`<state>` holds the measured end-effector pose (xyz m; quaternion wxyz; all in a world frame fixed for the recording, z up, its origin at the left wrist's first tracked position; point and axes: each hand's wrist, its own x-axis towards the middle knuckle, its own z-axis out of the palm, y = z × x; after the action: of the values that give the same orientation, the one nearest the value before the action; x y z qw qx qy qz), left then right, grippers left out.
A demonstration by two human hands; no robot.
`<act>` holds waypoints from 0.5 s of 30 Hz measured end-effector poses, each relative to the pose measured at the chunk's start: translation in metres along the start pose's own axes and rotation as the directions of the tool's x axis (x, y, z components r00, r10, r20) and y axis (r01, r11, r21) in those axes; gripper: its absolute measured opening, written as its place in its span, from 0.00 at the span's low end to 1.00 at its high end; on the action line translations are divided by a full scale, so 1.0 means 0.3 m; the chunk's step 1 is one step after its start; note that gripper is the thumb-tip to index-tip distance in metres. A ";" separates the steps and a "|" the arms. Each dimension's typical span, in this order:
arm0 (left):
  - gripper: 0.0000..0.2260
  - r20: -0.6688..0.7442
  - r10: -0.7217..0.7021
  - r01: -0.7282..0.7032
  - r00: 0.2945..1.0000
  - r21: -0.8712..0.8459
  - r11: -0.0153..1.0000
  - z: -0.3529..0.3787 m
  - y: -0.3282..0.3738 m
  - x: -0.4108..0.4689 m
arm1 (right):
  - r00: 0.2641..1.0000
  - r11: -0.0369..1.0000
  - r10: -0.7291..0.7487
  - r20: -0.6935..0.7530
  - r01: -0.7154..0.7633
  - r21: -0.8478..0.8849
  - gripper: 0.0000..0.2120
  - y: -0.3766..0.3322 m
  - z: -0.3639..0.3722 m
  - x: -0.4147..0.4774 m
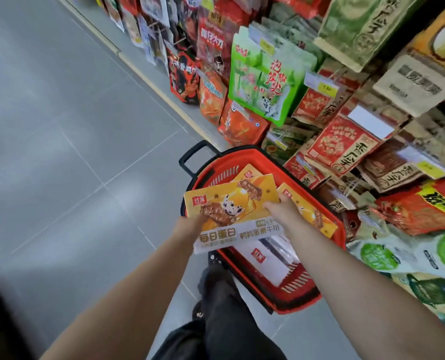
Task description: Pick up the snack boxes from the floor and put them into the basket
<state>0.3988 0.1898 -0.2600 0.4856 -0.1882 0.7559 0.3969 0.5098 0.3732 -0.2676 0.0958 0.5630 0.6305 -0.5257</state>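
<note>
One snack box in left hand and right hand

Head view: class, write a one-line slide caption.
Left hand and right hand hold a yellow snack box above a red basket holding more boxes.

"红派" logo and "每日蛋白" on the yellow snack box front

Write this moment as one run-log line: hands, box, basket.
left hand: holds snack box | right hand: holds it too | box: above basket, not released | basket: holds other boxes
</note>
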 end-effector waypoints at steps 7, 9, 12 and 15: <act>0.09 0.019 -0.181 0.180 0.983 0.030 0.983 0.073 0.116 0.304 | 0.994 0.978 0.076 0.081 -0.059 -0.199 0.32 -0.174 0.042 0.352; 0.06 0.084 -0.261 0.258 0.962 0.038 0.965 0.098 0.125 0.351 | 0.992 0.965 0.079 0.097 -0.051 -0.258 0.31 -0.209 0.038 0.427; 0.05 0.211 -0.371 0.358 0.904 0.098 0.929 0.142 0.156 0.390 | 0.992 0.965 0.063 0.113 -0.032 -0.260 0.31 -0.266 0.016 0.517; 0.14 0.282 -0.418 0.370 0.864 0.208 0.905 0.165 0.194 0.407 | 0.994 0.982 0.038 0.105 -0.018 -0.186 0.29 -0.292 0.006 0.537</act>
<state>0.3330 0.2765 -0.3541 0.6850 -0.2359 0.6393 0.2577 0.3820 0.4864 -0.3346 0.1888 0.5313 0.6624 -0.4933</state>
